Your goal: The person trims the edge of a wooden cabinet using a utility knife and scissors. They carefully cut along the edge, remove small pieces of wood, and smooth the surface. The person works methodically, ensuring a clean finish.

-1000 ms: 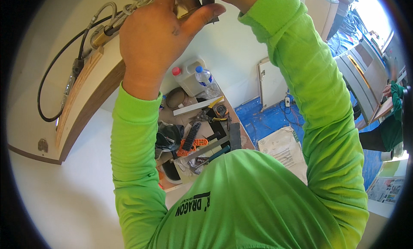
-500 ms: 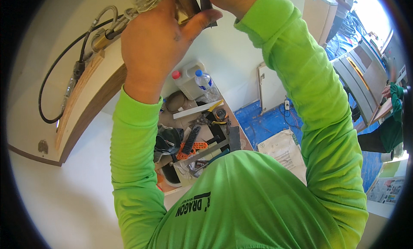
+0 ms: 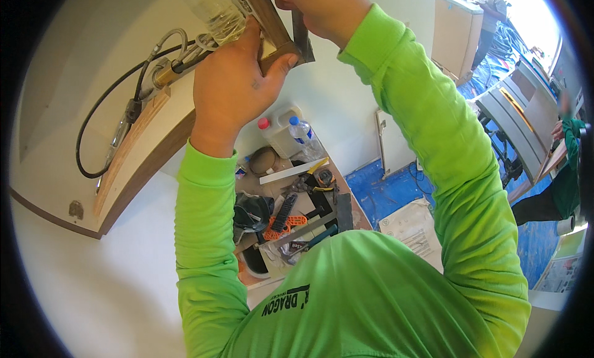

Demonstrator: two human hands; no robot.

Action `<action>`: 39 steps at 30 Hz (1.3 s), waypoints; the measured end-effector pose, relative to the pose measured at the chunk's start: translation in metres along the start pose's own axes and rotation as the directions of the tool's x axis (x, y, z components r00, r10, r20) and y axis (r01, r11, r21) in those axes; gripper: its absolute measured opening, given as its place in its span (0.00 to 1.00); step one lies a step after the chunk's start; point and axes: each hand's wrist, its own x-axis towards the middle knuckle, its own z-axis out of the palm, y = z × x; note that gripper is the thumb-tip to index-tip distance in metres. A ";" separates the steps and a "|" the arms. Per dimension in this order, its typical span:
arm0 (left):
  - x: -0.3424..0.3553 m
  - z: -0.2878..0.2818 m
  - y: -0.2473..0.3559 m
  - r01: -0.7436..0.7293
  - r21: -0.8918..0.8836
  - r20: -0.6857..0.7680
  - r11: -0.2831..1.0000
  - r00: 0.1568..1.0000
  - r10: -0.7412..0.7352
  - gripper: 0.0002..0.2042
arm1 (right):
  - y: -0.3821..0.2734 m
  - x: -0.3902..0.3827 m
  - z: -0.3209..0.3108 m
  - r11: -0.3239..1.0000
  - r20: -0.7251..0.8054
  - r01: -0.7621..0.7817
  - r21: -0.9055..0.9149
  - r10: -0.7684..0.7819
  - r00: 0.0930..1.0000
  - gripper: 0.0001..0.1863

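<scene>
Raised overhead, my left hand is closed round the lower end of a brown wood strip, its thumb against the end and a finger along the side. A narrow dark strip stands beside it, meeting it near the bottom corner. My right hand is at the top of that dark strip with its fingers curled; the picture's edge cuts it off, so what they grip cannot be made out. Left of the wood hangs a clear plastic bottle. Close to my left hand are brass fittings with a black cable.
A curved wood-edged panel spans the left. Below me, a cluttered board holds a jug, a water bottle, an orange tool and a white strip. Blue sheeting covers the floor. Two people are at the right.
My view has shifted, so the board and panel sit lower and further right. My left thumb has moved down to the wood strip's end, and more of both strips shows.
</scene>
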 end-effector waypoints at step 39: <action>-0.008 0.002 0.006 -0.301 0.160 -0.207 0.940 0.921 0.331 0.24 | -0.006 -0.005 -0.004 0.999 0.121 0.028 0.033 -0.032 0.992 0.26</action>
